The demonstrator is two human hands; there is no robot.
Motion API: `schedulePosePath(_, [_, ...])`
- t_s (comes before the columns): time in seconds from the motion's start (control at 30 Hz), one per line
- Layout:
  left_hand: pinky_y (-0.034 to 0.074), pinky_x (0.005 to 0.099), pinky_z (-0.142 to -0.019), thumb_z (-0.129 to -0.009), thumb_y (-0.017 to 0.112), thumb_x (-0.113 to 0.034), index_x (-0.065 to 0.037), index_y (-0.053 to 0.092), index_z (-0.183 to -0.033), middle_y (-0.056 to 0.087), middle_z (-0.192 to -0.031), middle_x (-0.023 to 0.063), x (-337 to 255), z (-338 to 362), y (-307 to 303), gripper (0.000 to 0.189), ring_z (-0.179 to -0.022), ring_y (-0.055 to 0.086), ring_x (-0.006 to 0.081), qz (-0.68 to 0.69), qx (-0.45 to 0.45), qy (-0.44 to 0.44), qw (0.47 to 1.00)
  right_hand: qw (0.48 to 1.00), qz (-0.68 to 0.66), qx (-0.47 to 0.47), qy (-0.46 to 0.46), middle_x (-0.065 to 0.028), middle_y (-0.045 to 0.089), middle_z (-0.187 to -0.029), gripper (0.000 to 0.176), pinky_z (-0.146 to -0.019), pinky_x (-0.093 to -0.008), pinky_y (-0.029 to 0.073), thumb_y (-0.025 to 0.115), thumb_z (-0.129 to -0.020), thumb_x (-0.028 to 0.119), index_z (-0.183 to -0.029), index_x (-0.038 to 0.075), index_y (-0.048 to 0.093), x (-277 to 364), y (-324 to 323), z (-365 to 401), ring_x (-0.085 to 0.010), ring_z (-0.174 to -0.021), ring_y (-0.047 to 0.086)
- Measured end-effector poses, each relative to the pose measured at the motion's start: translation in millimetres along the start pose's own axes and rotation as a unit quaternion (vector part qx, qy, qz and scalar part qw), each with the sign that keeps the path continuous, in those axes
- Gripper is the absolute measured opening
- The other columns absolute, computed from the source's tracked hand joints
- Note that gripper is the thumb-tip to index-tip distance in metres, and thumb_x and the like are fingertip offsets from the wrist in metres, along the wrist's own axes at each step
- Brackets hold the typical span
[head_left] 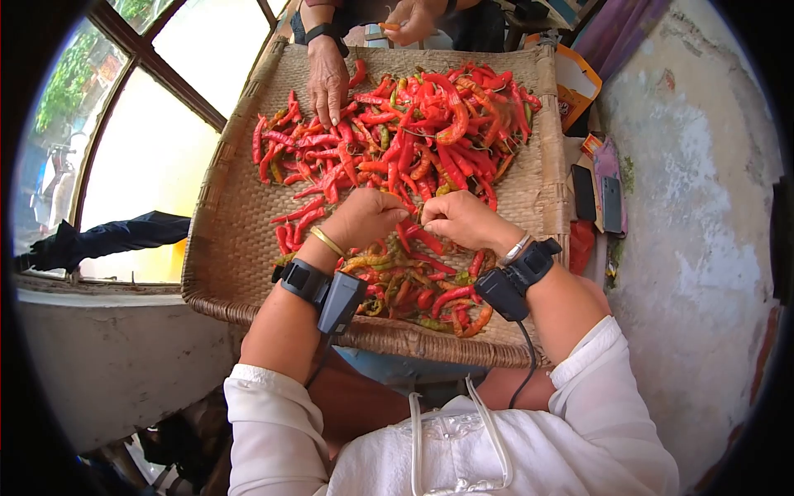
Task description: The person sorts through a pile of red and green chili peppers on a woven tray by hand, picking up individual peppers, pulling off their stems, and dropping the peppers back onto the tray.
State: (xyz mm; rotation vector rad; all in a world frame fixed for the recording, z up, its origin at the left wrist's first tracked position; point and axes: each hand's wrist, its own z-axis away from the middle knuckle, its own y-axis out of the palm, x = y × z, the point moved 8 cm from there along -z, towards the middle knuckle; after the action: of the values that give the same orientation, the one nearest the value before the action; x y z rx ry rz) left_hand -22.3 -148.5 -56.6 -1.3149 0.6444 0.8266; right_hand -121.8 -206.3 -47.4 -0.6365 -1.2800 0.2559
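At the left a folded dark umbrella (124, 240) lies by the window, just beside the woven tray (217, 248). Inside the tray, a co-worker's hand (329, 83) reaches down with its fingertips at the red peppers (451, 124) of the far heap. Next comes the left hand (365, 218), fingers curled shut, over the gap between that heap and the nearer mixed peppers (405, 285), which lie below both wrists' inner sides. The right hand (465, 221) is just beside it, also closed, thumb against fingers; whether either pinches a pepper cannot be told. Farther right, two phones (612, 204) lie outside the tray
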Motion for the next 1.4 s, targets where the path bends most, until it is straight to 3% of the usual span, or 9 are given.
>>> schedulePosePath(0.33, [0.037, 0.0163, -0.046, -0.087, 0.052, -0.020, -0.005, 0.061, -0.085, 0.054, -0.063, -0.0029, 17, 21, -86, 0.017, -0.051, 0.045, 0.0024, 0.267, -0.212, -0.134, 0.930, 0.983, -0.150, 0.083, 0.063, -0.0015, 0.055, -0.061, 0.011, -0.051, -0.0257, 0.043, 0.056, -0.076, 0.012, -0.077, 0.002, 0.058, -1, 9, 2, -0.0087, -0.053, 0.052])
schedulePosePath(0.47, [0.044, 0.0169, -0.049, -0.090, 0.047, -0.024, -0.005, 0.053, -0.103, 0.059, -0.077, 0.0004, 38, 30, -108, 0.024, -0.058, 0.051, 0.0042, 0.507, -0.366, -0.049, 0.779, 0.986, -0.141, 0.064, 0.069, -0.0011, 0.055, -0.061, 0.010, -0.050, -0.0254, 0.043, 0.056, -0.077, 0.012, -0.075, 0.002, 0.057, -4, 10, 1, -0.0085, -0.054, 0.052])
schedulePosePath(0.67, [0.043, 0.0181, -0.052, -0.085, 0.057, -0.022, -0.004, 0.056, -0.109, 0.057, -0.074, -0.0029, -4, 10, -20, 0.030, -0.059, 0.050, 0.0027, 0.191, -0.034, -0.116, 0.974, 0.976, -0.193, 0.009, 0.102, 0.0008, 0.054, -0.066, 0.009, -0.050, -0.0215, 0.042, 0.054, -0.081, 0.010, -0.079, 0.002, 0.056, -4, 1, -1, -0.0056, -0.055, 0.050])
schedulePosePath(0.93, [0.040, 0.0184, -0.047, -0.083, 0.058, -0.023, -0.003, 0.062, -0.081, 0.058, -0.062, -0.0018, -9, 12, -7, 0.020, -0.051, 0.048, 0.0024, 0.130, 0.069, -0.171, 0.974, 0.967, -0.224, -0.060, 0.107, -0.0005, 0.054, -0.061, 0.017, -0.049, -0.0249, 0.043, 0.055, -0.081, 0.018, -0.077, 0.001, 0.058, -12, -8, -3, -0.0084, -0.052, 0.052])
schedulePosePath(1.03, [0.042, 0.0191, -0.045, -0.083, 0.057, -0.023, -0.003, 0.061, -0.079, 0.059, -0.061, 0.0003, 13, 13, -41, 0.020, -0.048, 0.050, 0.0050, 0.177, -0.002, -0.175, 0.969, 0.977, -0.134, -0.138, 0.089, -0.0046, 0.057, -0.059, 0.018, -0.054, -0.0305, 0.045, 0.057, -0.079, 0.020, -0.077, 0.002, 0.059, -14, -27, 0, -0.0151, -0.054, 0.057])
schedulePosePath(1.13, [0.040, 0.0147, -0.047, -0.088, 0.051, -0.023, -0.003, 0.054, -0.095, 0.062, -0.080, 0.0030, 18, 18, -83, 0.022, -0.058, 0.053, 0.0030, 0.469, -0.253, -0.082, 0.842, 0.979, 0.104, -0.171, 0.033, -0.0077, 0.060, -0.062, 0.017, -0.058, -0.0374, 0.046, 0.057, -0.077, 0.020, -0.076, 0.004, 0.060, -5, -49, 6, -0.0258, -0.061, 0.059])
schedulePosePath(1.2, [0.045, 0.0181, -0.053, -0.088, 0.051, -0.024, -0.002, 0.048, -0.109, 0.060, -0.093, 0.0053, 30, 17, -84, 0.030, -0.063, 0.055, 0.0043, 0.476, -0.263, -0.067, 0.836, 0.969, 0.159, -0.171, 0.081, -0.0098, 0.061, -0.070, 0.018, -0.063, -0.0416, 0.045, 0.060, -0.075, 0.022, -0.075, 0.004, 0.060, -10, -60, 12, -0.0322, -0.069, 0.058])
schedulePosePath(1.33, [0.048, 0.0312, -0.069, -0.083, 0.057, -0.025, -0.004, 0.048, -0.117, 0.056, -0.104, 0.0106, 49, 7, -55, 0.041, -0.081, 0.057, 0.0178, 0.215, -0.208, -0.148, 0.943, 0.934, 0.238, -0.226, 0.141, -0.0137, 0.057, -0.086, 0.026, -0.070, -0.0404, 0.045, 0.063, -0.072, 0.025, -0.085, 0.003, 0.058, -19, -84, 24, -0.0308, -0.080, 0.056])
schedulePosePath(1.4, [0.043, 0.0383, -0.078, -0.073, 0.064, -0.023, -0.008, 0.052, -0.112, 0.051, -0.108, 0.0139, 10, 11, -56, 0.043, -0.090, 0.052, 0.0297, -0.303, -0.280, -0.001, 0.911, 0.930, 0.251, -0.231, 0.137, -0.0168, 0.054, -0.095, 0.036, -0.077, -0.0404, 0.044, 0.063, -0.072, 0.024, -0.098, 0.002, 0.054, -31, -79, 22, -0.0328, -0.089, 0.053])
